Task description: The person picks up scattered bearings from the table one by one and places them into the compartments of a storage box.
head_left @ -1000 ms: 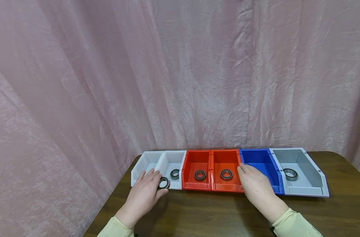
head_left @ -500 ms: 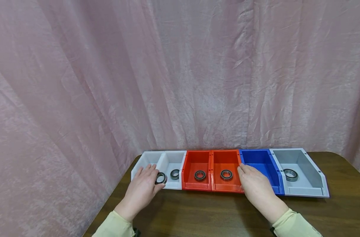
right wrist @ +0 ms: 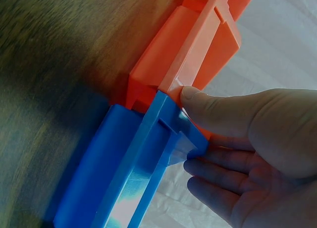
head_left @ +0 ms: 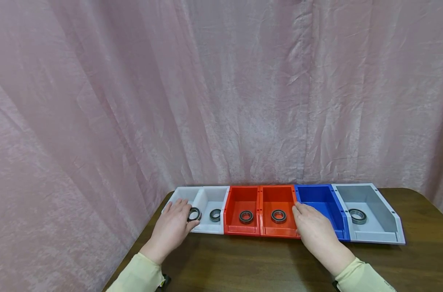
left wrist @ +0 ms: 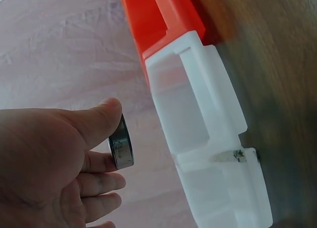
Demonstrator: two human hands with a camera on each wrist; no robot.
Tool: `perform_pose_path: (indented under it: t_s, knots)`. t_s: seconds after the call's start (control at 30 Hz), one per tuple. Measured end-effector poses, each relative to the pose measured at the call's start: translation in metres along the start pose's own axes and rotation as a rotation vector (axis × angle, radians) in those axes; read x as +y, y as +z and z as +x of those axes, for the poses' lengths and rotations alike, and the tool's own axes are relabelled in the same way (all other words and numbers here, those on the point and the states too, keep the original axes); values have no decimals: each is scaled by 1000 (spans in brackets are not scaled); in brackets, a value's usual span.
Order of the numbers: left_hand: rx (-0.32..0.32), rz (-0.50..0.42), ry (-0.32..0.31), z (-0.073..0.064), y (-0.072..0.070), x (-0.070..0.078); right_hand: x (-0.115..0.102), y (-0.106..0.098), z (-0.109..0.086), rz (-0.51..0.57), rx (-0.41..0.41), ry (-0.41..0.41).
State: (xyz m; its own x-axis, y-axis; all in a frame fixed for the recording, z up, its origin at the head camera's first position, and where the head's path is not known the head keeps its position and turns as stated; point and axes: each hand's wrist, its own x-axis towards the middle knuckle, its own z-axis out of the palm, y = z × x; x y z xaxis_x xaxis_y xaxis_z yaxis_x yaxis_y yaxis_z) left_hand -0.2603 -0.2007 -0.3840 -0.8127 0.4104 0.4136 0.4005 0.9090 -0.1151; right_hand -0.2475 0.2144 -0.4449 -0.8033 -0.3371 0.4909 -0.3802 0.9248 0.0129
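Observation:
My left hand [head_left: 171, 227] pinches a dark-rimmed ball bearing [head_left: 194, 214] between thumb and index finger. It is over the front of the left white bin [head_left: 185, 192]. In the left wrist view, the bearing [left wrist: 121, 144] is seen edge-on, with the other fingers loosely bent below it. My right hand [head_left: 314, 227] holds the adjoining walls of an orange-red bin [head_left: 278, 196] and the blue bin [head_left: 316, 196]. The right wrist view has the thumb [right wrist: 208, 105] at their front corner and the fingers on the blue side.
Single bearings lie in the second white bin [head_left: 215, 215], the left red bin [head_left: 246, 216], the orange-red bin and the grey bin [head_left: 358, 215]. The bins stand in a row on a brown wooden table [head_left: 243, 263]. A pink curtain [head_left: 243, 101] hangs behind.
My left hand has moved left and slightly away from me with the bearing, from the second white bin's front toward the leftmost white bin. The right hand has stayed in place.

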Motion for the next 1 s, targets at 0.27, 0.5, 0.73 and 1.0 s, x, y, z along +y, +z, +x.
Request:
perform_pose_path:
  t_s: [0.27, 0.5, 0.73, 1.0]
  knots:
    - [-29, -3, -28, 4, 1, -8, 1, 1, 0, 1, 44, -19]
    - [-23, 29, -37, 9, 5, -15, 0, 0, 0, 0, 29, -15]
    - [24, 45, -25, 12, 10, -24, 1, 0, 0, -2, 26, -13]
    - [14, 47, -55, 18, 18, -33, 1, 1, 0, 5, 25, -9]
